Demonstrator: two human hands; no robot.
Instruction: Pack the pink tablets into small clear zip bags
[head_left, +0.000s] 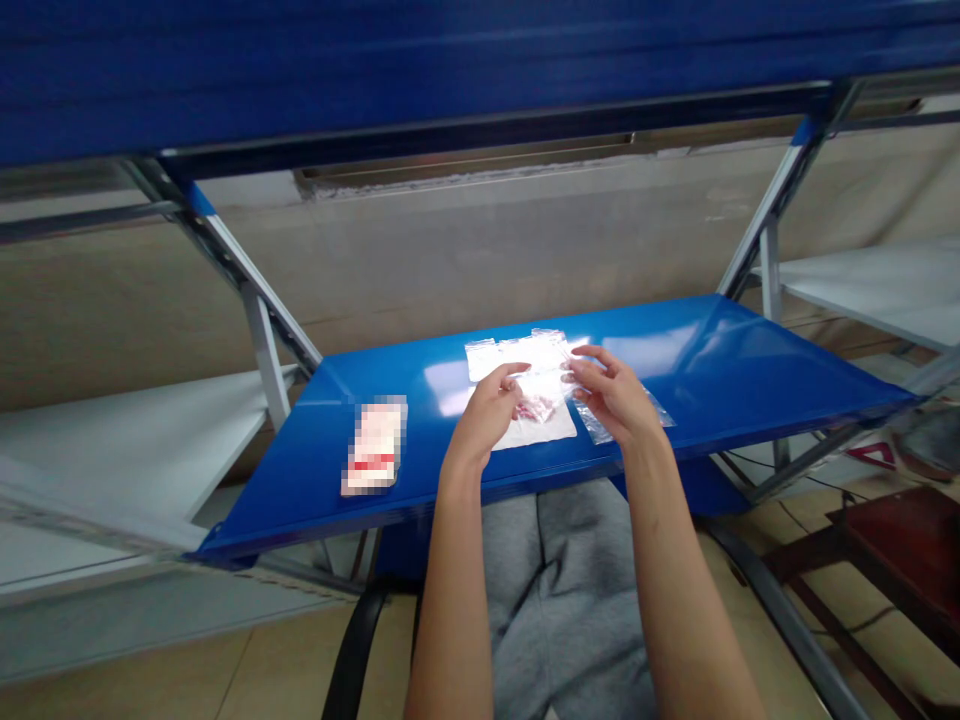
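Observation:
My left hand and my right hand hover close together over the middle of a blue tabletop. Both pinch a small clear plastic bag with pink-red bits inside, held between the fingertips. Under it lies a white sheet or flat packet. Behind the hands, more clear bags lie flat on the table. Another clear bag shows under my right palm.
A blurred white and red packet lies at the table's left. Grey shelf boards flank the table on both sides. A blue shelf hangs overhead. My grey-trousered legs are under the table; a dark wooden piece stands at lower right.

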